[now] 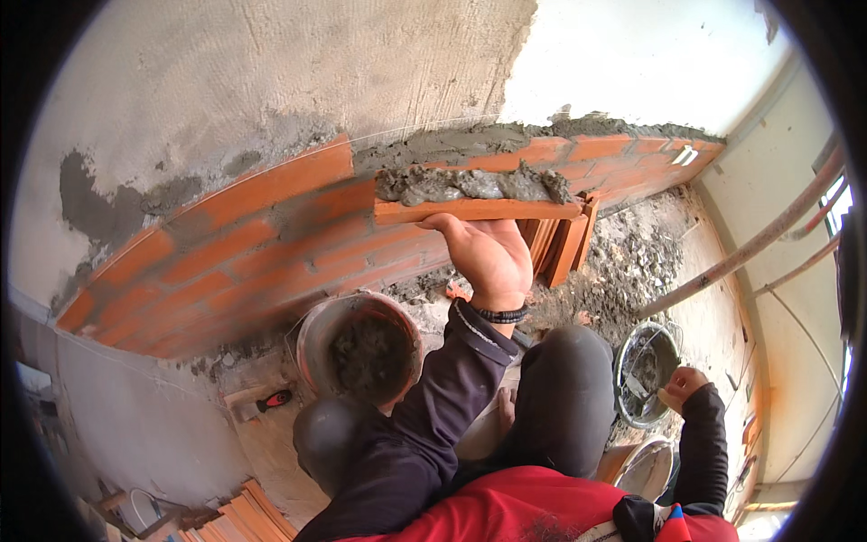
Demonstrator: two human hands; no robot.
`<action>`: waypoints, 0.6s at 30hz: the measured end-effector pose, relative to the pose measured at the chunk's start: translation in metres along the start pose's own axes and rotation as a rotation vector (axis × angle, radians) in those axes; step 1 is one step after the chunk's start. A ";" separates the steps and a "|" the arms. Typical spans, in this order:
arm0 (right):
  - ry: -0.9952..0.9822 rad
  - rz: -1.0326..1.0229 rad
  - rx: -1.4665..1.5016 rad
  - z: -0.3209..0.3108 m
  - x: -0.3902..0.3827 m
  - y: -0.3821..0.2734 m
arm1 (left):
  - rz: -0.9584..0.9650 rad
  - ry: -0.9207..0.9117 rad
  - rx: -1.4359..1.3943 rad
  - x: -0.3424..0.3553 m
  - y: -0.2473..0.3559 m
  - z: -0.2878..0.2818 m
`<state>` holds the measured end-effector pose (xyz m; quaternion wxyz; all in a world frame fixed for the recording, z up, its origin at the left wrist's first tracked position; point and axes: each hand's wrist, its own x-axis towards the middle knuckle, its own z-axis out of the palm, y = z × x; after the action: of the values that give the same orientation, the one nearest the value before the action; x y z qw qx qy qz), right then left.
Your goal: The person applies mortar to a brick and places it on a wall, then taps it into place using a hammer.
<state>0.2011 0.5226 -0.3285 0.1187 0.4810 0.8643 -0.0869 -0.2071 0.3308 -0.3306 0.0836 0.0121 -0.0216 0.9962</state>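
My left hand (488,257) is closed around the underside of a flat orange brick (470,210), its palm showing. A thick ridge of wet grey mortar (470,185) lies along the brick's upper edge. The brick is held up in front of the low brick wall (298,217); whether it touches the wall I cannot tell. At the right, my right hand (683,388) is curled closed beside the rim of a dark bucket (619,384) with grey material inside. What those fingers hold, if anything, is too small to make out.
Stacked bricks (569,244) stand behind my left hand. A large mortar bucket (312,330) is by my left knee, with a red-and-black-handled tool (273,401) beyond it. Another bucket (664,461) sits at right. A slanting pole (750,257) meets the rubble. More bricks (239,519) lie lower left.
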 end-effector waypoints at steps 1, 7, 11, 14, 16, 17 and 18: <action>-0.131 0.133 -0.150 -0.003 -0.009 -0.011 | 0.000 0.007 0.006 0.000 0.003 0.002; -0.567 0.271 0.131 0.083 -0.027 0.101 | -0.002 -0.027 0.017 0.000 0.009 0.002; -0.660 0.186 0.393 0.062 -0.047 0.127 | -0.001 0.018 0.060 -0.001 0.010 0.005; -0.659 0.044 0.409 0.037 -0.054 0.192 | -0.029 0.025 0.071 0.001 0.009 0.000; -0.430 0.041 0.283 0.018 -0.048 0.211 | -0.063 -0.015 0.059 -0.001 0.006 0.002; -0.203 0.014 0.141 0.002 -0.027 0.203 | -0.061 -0.027 0.037 0.000 0.003 0.001; 0.189 -0.332 -0.082 -0.012 0.001 0.177 | -0.057 -0.038 0.015 0.003 0.001 -0.002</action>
<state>0.3495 0.6192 -0.3235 0.0404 0.3328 0.9418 -0.0245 -0.2102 0.3303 -0.3326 0.1113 0.0324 -0.0156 0.9931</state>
